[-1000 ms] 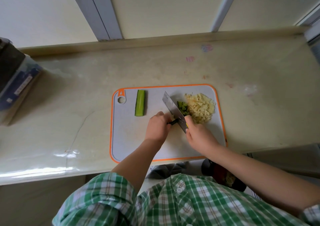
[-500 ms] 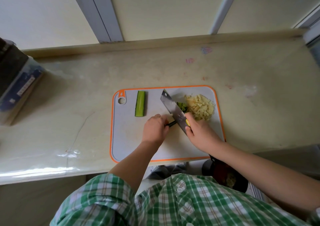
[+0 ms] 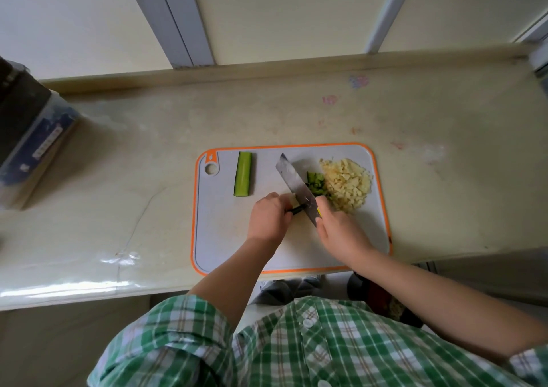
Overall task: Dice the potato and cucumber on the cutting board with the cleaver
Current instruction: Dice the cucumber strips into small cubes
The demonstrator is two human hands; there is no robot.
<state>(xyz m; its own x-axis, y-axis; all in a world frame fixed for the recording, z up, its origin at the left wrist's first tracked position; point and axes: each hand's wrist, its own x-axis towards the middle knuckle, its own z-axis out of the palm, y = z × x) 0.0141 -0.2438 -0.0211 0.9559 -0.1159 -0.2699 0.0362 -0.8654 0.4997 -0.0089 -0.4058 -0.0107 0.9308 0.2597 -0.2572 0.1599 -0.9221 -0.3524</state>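
Cleaver [image 3: 296, 189]: centre of frame, blade angled up-left over the cutting board [image 3: 225, 238], handle gripped in the curled right hand [image 3: 341, 232]. Cucumber strip [image 3: 298, 208]: dark, thin, meeting the blade's left face, its near end pinched under the curled fingers of the left hand [image 3: 268, 219]. Diced cucumber [image 3: 316, 185]: small green heap right of the blade, touching the diced potato [image 3: 347, 186] at the board's upper right. Cucumber half [image 3: 243, 178]: uncut, board's upper left. Board: grey, orange-rimmed, on pale desk [image 3: 148, 155]. Dark-blue box [image 3: 26, 137]: frame's left edge.
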